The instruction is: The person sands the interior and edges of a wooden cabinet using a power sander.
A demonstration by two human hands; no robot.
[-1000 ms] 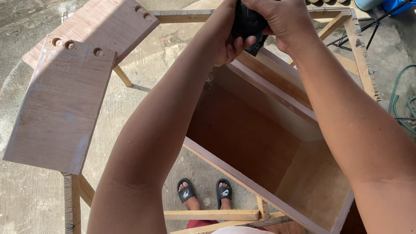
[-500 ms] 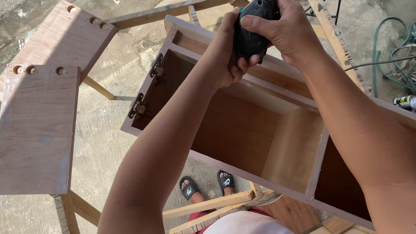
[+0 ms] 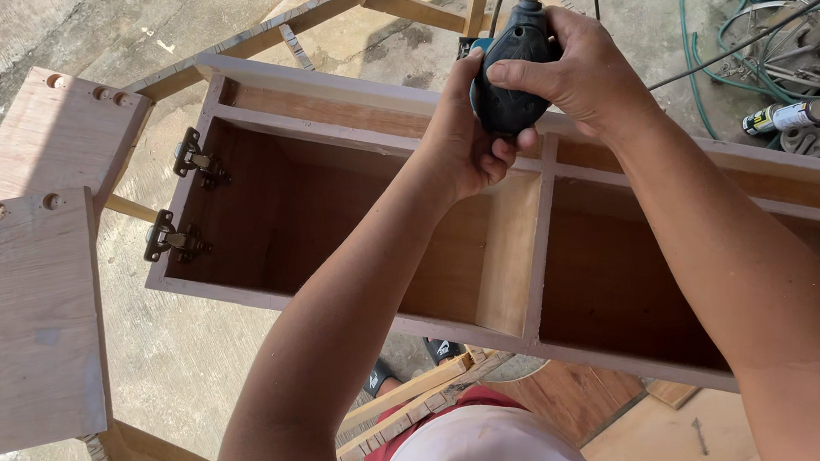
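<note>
two flat plywood door panels (image 3: 28,323) lie at left, beside the open wooden cabinet box (image 3: 349,216). your left hand (image 3: 462,142) and right hand (image 3: 569,73) both clamp the dark rounded power tool (image 3: 510,73) over the cabinet's far rail.

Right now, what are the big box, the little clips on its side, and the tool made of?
The box looks like wood, probably plywood: brown grain inside, pale smooth edges. The clips, its hinges, look like dull grey metal. The tool, held by the left hand and right hand, seems dark matte plastic or rubber.
</note>
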